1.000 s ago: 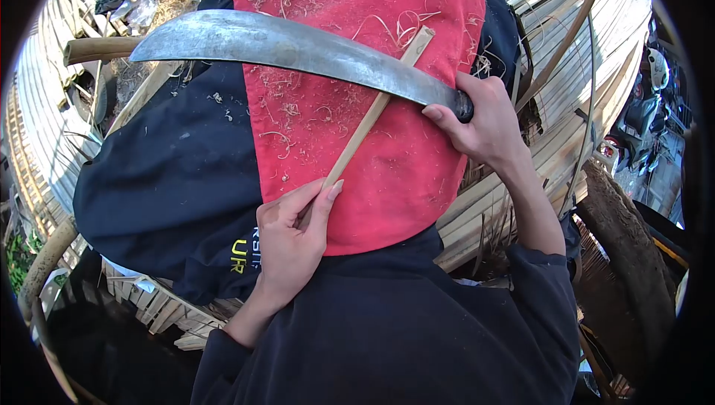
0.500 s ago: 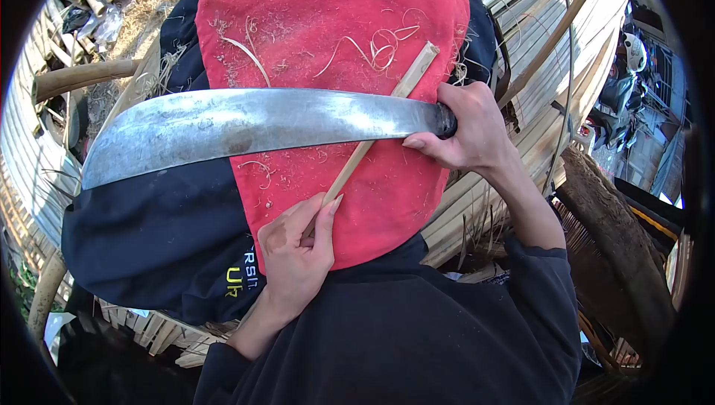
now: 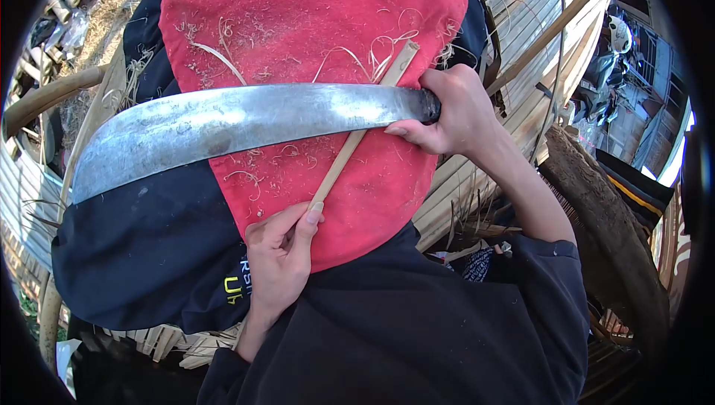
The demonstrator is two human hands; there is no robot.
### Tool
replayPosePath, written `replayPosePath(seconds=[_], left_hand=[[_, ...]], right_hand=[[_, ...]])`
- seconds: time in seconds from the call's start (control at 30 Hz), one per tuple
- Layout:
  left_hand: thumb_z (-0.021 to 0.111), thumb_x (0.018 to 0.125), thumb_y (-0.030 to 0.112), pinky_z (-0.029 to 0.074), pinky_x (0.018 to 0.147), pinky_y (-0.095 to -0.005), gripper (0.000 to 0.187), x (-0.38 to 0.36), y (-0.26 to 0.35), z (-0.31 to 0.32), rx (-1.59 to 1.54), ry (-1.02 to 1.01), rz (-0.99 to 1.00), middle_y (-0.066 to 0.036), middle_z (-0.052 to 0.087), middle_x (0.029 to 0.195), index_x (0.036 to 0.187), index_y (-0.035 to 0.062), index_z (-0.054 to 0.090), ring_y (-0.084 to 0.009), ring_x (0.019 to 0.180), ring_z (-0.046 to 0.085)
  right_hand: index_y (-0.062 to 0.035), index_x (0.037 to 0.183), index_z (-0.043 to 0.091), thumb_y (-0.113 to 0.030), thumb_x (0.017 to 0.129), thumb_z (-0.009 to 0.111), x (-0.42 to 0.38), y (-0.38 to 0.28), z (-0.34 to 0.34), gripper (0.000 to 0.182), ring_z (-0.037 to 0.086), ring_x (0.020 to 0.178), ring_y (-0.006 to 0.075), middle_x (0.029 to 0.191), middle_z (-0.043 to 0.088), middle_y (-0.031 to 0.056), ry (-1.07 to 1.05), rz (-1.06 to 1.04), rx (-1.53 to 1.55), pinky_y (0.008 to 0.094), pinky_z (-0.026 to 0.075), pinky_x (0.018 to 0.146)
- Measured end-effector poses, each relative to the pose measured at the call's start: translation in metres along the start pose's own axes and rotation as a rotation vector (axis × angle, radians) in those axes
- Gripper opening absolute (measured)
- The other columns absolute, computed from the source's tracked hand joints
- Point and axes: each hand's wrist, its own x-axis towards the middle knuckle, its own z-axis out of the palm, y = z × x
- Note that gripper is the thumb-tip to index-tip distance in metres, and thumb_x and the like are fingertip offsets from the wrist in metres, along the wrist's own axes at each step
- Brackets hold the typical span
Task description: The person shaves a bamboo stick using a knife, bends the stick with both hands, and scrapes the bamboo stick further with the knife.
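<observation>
My right hand (image 3: 458, 111) is closed round the dark handle of a machete (image 3: 223, 125), thumb along the base of the blade. The wide, curved blade points left across my lap. Under it runs a thin bamboo strip (image 3: 342, 166), slanting from lower left to upper right; the blade covers its middle. My left hand (image 3: 281, 252) pinches the strip's lower end between thumb and fingers. Both lie over a red cloth (image 3: 372, 219) on my lap, scattered with fine curly shavings (image 3: 342, 55).
Dark trousers (image 3: 141, 256) with yellow lettering show beside the cloth. Split bamboo slats (image 3: 547, 25) lie at the right, near a rough log (image 3: 603, 219). A bamboo pole (image 3: 56, 96) juts in from the left, and cut bamboo pieces (image 3: 59, 6) lie at upper left.
The view has shifted slightly, so most things sit further left. My left hand's fingers have straightened somewhat on the strip. The machete still crosses over it, held in my right hand.
</observation>
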Motion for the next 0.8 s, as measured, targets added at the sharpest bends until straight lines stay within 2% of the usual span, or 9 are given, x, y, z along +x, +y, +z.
replayPosePath(seconds=[0.07,0.17,0.27,0.3,0.37,0.43,0.6,0.7,0.8], left_hand=[[0.065,0.094,0.005,0.040,0.054,-0.0204,0.015,-0.008,0.002,-0.006,-0.011,-0.012,-0.041,-0.005,0.068,0.074,0.101,-0.0064,0.071,-0.0045,0.062,0.055],[0.065,0.093,0.005,0.037,0.052,-0.0198,0.014,-0.025,-0.005,-0.012,-0.020,0.040,-0.099,-0.003,0.067,0.072,0.100,-0.0065,0.071,-0.0030,0.060,0.052],[0.065,0.093,0.004,0.032,0.049,-0.0192,0.013,-0.043,-0.011,-0.012,-0.011,0.091,-0.043,-0.001,0.064,0.068,0.097,-0.0068,0.071,-0.0008,0.055,0.046],[0.065,0.094,0.005,0.027,0.046,-0.0189,0.013,-0.047,-0.010,-0.016,0.015,0.079,-0.079,0.002,0.061,0.065,0.093,-0.0065,0.071,0.0010,0.052,0.041],[0.064,0.094,0.005,0.025,0.046,-0.0185,0.013,-0.070,-0.019,-0.025,-0.002,0.141,-0.116,0.003,0.061,0.064,0.091,-0.0061,0.071,0.0018,0.051,0.040],[0.064,0.094,0.004,0.024,0.046,-0.0178,0.012,-0.088,-0.023,-0.034,-0.028,0.180,-0.175,0.005,0.059,0.065,0.091,-0.0054,0.071,0.0028,0.052,0.039],[0.065,0.093,0.001,0.023,0.045,-0.0197,0.010,-0.075,-0.023,-0.024,-0.008,0.175,-0.039,0.005,0.059,0.065,0.094,-0.0058,0.071,0.0028,0.051,0.036],[0.065,0.092,0.001,0.022,0.044,-0.0210,0.010,-0.053,-0.023,-0.007,-0.022,0.160,0.049,0.004,0.059,0.063,0.096,-0.0054,0.071,0.0021,0.050,0.034],[0.065,0.092,0.002,0.022,0.044,-0.0215,0.010,-0.030,-0.008,0.012,0.059,0.149,0.135,0.004,0.058,0.062,0.096,-0.0057,0.071,0.0016,0.049,0.034]], right_hand=[[-0.0004,0.056,0.053,-0.062,0.068,0.079,-0.001,-0.001,0.002,0.068,0.056,0.041,0.0322,0.043,0.046,0.0129,0.009,-0.024,-0.014,0.0375,0.047,0.045],[0.0001,0.057,0.047,-0.063,0.069,0.076,-0.005,-0.001,0.006,0.070,0.052,0.044,0.0392,0.047,0.039,0.0171,0.025,0.034,0.017,0.0400,0.042,0.046],[0.0016,0.061,0.051,-0.060,0.074,0.074,-0.005,-0.006,0.003,0.067,0.052,0.046,0.0397,0.048,0.040,0.0177,-0.008,0.008,-0.040,0.0398,0.043,0.047],[0.0019,0.062,0.054,-0.058,0.075,0.074,-0.003,-0.005,0.005,0.065,0.053,0.046,0.0377,0.048,0.043,0.0173,0.014,0.049,-0.005,0.0394,0.044,0.047],[0.0025,0.063,0.058,-0.056,0.077,0.075,-0.005,0.002,0.009,0.062,0.055,0.044,0.0339,0.047,0.049,0.0164,0.063,0.144,0.060,0.0386,0.046,0.048],[0.0035,0.066,0.060,-0.053,0.080,0.073,-0.011,0.006,0.013,0.060,0.055,0.046,0.0353,0.049,0.049,0.0181,0.104,0.096,0.072,0.0392,0.044,0.049],[0.0049,0.084,0.067,-0.053,0.086,0.065,-0.014,-0.002,0.009,0.058,0.050,0.046,0.0361,0.052,0.048,0.0189,0.117,0.099,0.347,0.0386,0.042,0.050],[0.0046,0.083,0.067,-0.051,0.085,0.066,-0.018,0.001,0.011,0.056,0.052,0.047,0.0355,0.053,0.047,0.0188,0.146,0.035,0.258,0.0388,0.042,0.051],[0.0036,0.066,0.058,-0.052,0.077,0.075,-0.015,0.004,0.010,0.060,0.055,0.048,0.0358,0.051,0.048,0.0182,0.090,0.017,0.168,0.0404,0.043,0.050]])
